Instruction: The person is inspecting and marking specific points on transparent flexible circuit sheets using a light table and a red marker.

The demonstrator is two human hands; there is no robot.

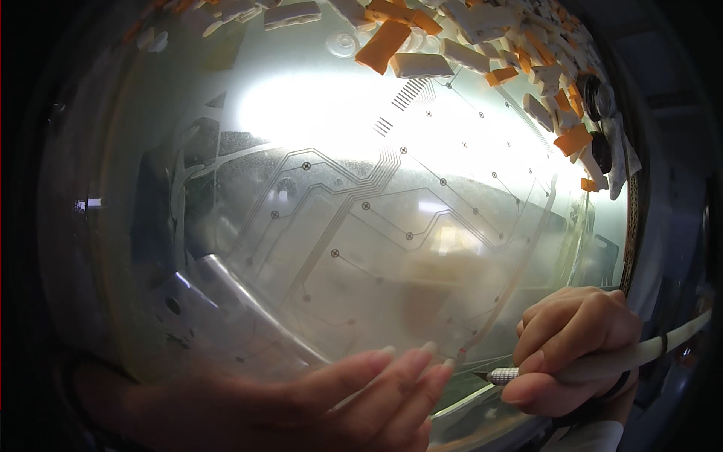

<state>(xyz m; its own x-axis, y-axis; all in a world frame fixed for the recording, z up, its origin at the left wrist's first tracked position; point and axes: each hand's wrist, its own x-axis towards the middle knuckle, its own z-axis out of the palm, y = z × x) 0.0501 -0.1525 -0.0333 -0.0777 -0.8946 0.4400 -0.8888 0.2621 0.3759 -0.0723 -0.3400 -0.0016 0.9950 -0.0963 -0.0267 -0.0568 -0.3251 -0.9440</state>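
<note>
A clear film point(422, 200) printed with thin grey circuit lines and small crossed circles lies across a shiny, lit surface. My left hand point(324, 399) is stretched out palm down over its near part, fingers extended and side by side, holding nothing. Next to those fingers, the film's near left part curls up into a roll point(252, 301). At the lower right, my right hand point(576, 335) is closed around a craft knife point(506, 375) with a knurled metal collar and a pale, thick handle. The dark blade points left, toward my left fingertips, near a small red mark on the film.
Many small white and orange blocks point(419, 66) are heaped along the far and right edges. Dark round pieces point(593, 98) sit among them at the right. A clear round disc point(343, 44) lies near the far edge. Strong glare covers the far middle of the surface.
</note>
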